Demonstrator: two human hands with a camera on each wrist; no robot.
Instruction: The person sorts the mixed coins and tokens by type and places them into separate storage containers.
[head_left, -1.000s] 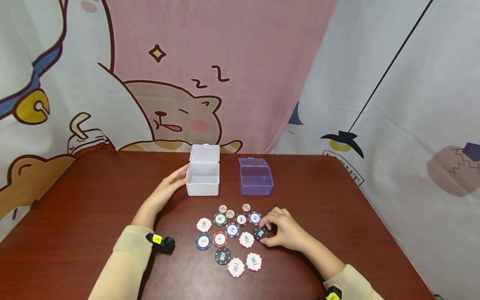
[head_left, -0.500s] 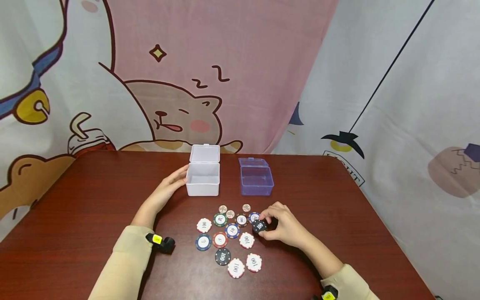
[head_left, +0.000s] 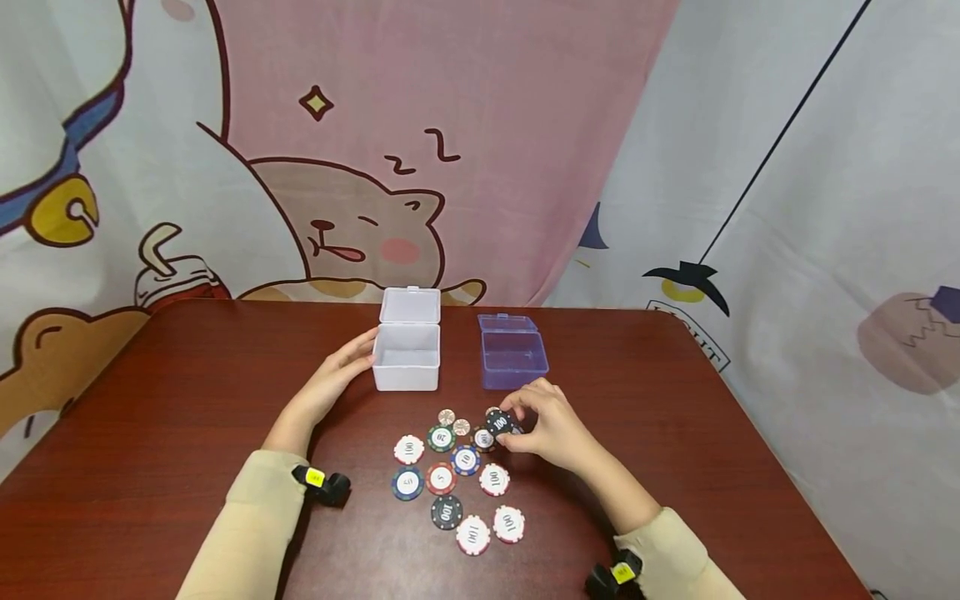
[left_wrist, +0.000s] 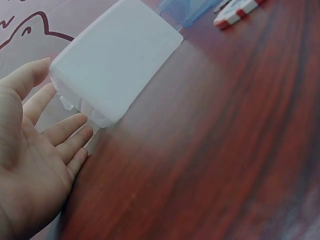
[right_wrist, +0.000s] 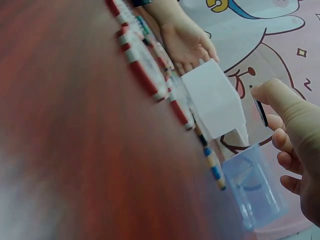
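Note:
A black poker chip marked 100 [head_left: 498,422] is pinched between the thumb and fingers of my right hand [head_left: 551,425], raised off the table above other chips. In the right wrist view that chip [right_wrist: 261,111] shows edge-on. My left hand [head_left: 333,379] rests its fingertips against the left side of an open white box [head_left: 406,375]; its fingers are extended, as the left wrist view shows on the hand [left_wrist: 40,150]. To the right of the white box stands a translucent blue box [head_left: 514,371] with its lid back.
Several poker chips lie in front of the boxes, among them a red one [head_left: 441,478], a second black one [head_left: 447,512] and white ones [head_left: 473,535]. Small copper-coloured coins [head_left: 447,417] lie behind them. The brown table [head_left: 187,400] ends at a printed curtain [head_left: 480,150].
My right hand has lifted the black chip off the table and carried it up and left, toward the boxes. The left hand has stayed at the white box.

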